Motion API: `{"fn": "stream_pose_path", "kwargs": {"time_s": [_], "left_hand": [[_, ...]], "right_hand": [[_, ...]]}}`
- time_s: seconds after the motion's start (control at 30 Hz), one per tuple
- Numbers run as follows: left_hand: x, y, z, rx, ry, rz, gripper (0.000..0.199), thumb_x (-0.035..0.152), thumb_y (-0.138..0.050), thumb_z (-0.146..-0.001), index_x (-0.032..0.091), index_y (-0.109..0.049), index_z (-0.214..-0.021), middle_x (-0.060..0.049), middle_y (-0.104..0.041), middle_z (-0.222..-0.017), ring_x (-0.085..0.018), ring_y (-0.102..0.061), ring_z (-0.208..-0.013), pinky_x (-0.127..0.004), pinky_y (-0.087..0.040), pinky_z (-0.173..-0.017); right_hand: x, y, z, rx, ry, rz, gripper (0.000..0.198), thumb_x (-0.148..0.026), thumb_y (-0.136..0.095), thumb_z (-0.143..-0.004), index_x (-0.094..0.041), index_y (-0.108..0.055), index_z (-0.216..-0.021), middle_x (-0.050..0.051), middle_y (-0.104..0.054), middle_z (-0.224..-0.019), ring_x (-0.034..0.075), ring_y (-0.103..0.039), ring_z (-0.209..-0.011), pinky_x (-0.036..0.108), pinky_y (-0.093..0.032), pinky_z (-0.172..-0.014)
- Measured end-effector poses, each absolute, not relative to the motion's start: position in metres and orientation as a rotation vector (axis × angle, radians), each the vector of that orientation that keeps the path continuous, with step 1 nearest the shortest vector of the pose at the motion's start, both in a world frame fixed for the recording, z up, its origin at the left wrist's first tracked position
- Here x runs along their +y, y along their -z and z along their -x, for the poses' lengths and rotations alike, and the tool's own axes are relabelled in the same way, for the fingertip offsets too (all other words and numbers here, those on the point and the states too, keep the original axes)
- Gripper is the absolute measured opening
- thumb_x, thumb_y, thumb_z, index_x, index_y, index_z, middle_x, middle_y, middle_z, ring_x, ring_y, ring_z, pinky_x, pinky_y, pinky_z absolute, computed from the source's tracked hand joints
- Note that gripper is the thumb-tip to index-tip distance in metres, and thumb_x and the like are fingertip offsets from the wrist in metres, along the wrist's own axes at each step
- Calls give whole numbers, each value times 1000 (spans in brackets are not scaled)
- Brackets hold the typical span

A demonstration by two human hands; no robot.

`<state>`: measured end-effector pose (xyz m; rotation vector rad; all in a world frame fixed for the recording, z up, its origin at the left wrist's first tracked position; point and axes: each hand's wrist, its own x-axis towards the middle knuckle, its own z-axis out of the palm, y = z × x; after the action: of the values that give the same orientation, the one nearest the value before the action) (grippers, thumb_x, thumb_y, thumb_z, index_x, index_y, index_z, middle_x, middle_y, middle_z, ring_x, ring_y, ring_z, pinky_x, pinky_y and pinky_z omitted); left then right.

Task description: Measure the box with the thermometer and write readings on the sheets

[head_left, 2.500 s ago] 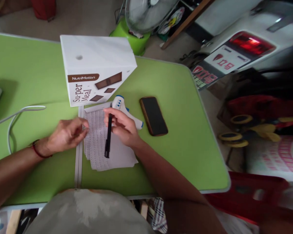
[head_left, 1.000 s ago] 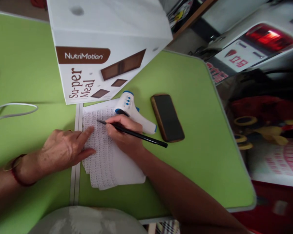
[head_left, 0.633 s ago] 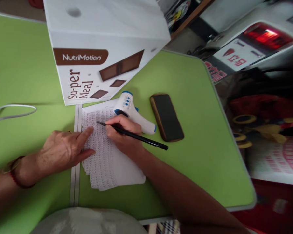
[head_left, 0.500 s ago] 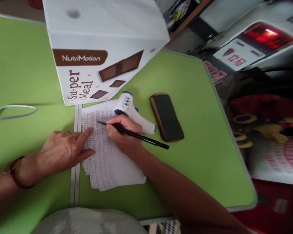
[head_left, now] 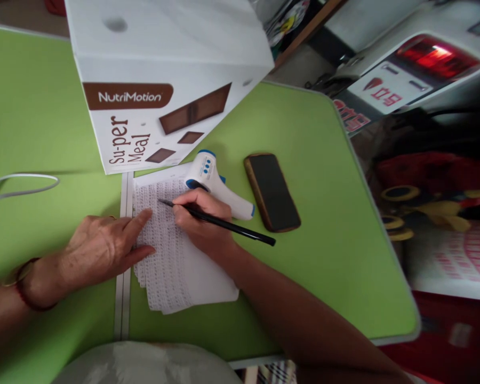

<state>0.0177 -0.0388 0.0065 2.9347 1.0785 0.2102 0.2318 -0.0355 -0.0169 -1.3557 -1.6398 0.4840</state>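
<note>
Several overlapping sheets of paper [head_left: 166, 277], covered in rows of small writing, lie on the green table [head_left: 328, 256]. My right hand [head_left: 204, 221] grips a black pen [head_left: 236, 228], its tip at the written rows near the top of the sheets. My left hand [head_left: 104, 242] rests at the sheets' left edge, thumb and index finger stretched onto the paper. A white and blue infrared thermometer [head_left: 220, 186] lies on the top corner of the sheets, just beyond my right hand, which partly hides it.
A large white NutriMotion box [head_left: 168, 64] stands at the back of the table. To the right of the thermometer lies a phone [head_left: 274, 192] in a brown case. A white cable [head_left: 24, 175] loops at the left. Past the right edge is a vehicle's red tail light [head_left: 440, 56].
The whole view has shifted very slightly. Both hands, the pen and the sheets keep nearly the same places relative to each other.
</note>
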Motion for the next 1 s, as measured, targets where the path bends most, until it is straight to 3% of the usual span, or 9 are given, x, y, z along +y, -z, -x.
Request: {"fn": "stream_pose_path", "kwargs": {"time_s": [0.33,0.77,1.0], "left_hand": [[-38,-6,-18,1079,-192,-2935,47,48,-46,-102,10,-55,-128,-4,-70,-71,-22,-67,-56,-28,-37,-44],[-38,-7,-18,1106,-62,-2884,49,51,-43,-102,13,-53,-132,-6,-71,-74,-21,-69,-62,-26,-36,-46],[-38,-6,-17,1074,-161,-2894,51,51,-35,-105,11,-53,-131,-6,-70,-72,-22,-67,-58,-27,-37,-45]], "right_hand": [[-35,16,-231,-1658,-445,1298,8,-15,-58,-76,-21,-60,-71,-5,-60,-57,8,-51,-49,22,-47,-52],[-35,19,-232,-1598,-495,1364,6,-18,-58,-75,-22,-61,-71,-6,-58,-55,9,-49,-48,23,-46,-50],[-36,19,-231,-1576,-464,1350,6,-18,-59,-75,-21,-61,-70,-6,-60,-56,8,-49,-48,22,-46,-50]]}}
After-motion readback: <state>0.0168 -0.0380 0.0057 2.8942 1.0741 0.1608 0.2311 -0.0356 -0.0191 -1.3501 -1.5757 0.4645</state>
